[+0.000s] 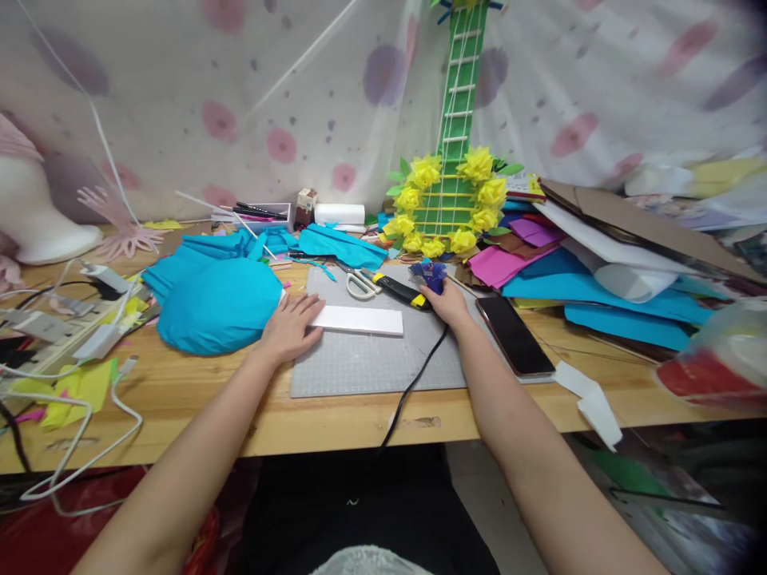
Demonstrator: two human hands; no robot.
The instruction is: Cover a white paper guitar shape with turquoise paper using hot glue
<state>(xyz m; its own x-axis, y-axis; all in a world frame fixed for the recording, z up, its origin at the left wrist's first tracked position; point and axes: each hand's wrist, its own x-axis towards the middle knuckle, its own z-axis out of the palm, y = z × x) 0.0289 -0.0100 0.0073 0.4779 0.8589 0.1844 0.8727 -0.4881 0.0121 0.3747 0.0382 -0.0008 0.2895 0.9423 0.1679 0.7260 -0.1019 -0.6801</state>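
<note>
**Craft table check: one hand on a white strip, half the details covered up**

So the white strip (363, 321) is lying on the grey cutting mat (371, 369), with its left end tucked out of sight under the left hand (291, 326). That hand is flat, palm down, fingers a bit spread, right beside the big blue wrapped bundle (219, 307). Can't see where the strip ends under there.

Right hand (448, 307) has its fingers curled around a dark blue tool (427, 276) at the back of the mat. The hand covers a good chunk of it, so I honestly can't tell the exact grip or what the tool is. A black cord (413, 385) comes out by that wrist and runs over the front table edge, where it gets lost against the dark clothing.

Just left of the tool there's a yellow-and-black cutter (398, 290), then scissors (361, 283) whose blades are tough to make out near the blue paper. Phone (515, 335) sits to the right, screen dark.

Behind it all, a green stringed paper piece (454, 156) ringed with yellow flowers (479, 164), top cropped off. The white head form (45, 212) on the left is cut off too, and the cup (722, 363) far right is pretty blurry.
</note>
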